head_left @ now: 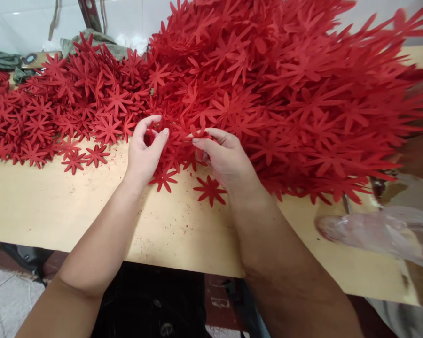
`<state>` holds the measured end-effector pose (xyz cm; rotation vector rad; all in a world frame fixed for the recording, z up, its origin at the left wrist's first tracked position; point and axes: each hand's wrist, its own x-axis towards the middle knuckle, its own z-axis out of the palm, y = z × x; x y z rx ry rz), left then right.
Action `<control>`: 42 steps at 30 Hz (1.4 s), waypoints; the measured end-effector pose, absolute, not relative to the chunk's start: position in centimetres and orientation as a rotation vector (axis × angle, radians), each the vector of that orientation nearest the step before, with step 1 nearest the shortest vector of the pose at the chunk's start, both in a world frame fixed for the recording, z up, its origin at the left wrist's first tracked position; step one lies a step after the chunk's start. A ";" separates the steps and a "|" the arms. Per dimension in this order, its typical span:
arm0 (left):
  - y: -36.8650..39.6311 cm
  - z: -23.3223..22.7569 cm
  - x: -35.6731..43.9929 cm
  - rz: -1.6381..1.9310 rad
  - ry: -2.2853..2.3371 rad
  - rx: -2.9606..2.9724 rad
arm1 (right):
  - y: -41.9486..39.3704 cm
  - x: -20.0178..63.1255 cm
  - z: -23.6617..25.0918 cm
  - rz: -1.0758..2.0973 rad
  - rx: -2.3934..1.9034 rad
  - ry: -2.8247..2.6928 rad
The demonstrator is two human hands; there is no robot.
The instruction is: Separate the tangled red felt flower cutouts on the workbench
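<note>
No legible lettering (or numbers).

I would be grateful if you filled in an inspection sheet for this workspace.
Surface: pale table, scattered with small red specks.
Job's things: red flower-shaped pieces in a broad heap, higher toward the right; a few lie singly along its front edge.
Clutter: clear plastic at the right; greenish cloth behind the heap at the left.
Left hand: beside the heap, thumb and forefinger curled with a gap between the tips.
Right hand: thumb and forefinger close together at the pieces; what they hold is unclear.
Cables: nothing seen for certain.
Surroundings: white tiled wall behind; tiled floor at lower left.
</note>
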<state>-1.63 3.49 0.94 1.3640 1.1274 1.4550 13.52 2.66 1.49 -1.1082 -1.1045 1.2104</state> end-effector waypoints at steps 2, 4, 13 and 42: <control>3.1 1.3 -1.3 1.387 1.087 1.380 | 2.6 13.5 1.5 1.213 -1.104 -1.139; 2.8 1.3 -0.9 1.315 1.056 1.389 | 2.4 13.4 1.5 1.226 -1.093 -1.167; 2.4 1.4 -0.1 1.276 1.015 1.365 | 2.0 12.9 1.6 1.273 -1.037 -1.192; 2.1 1.4 0.2 1.253 1.003 1.323 | 2.0 13.1 1.9 1.258 -1.121 -1.253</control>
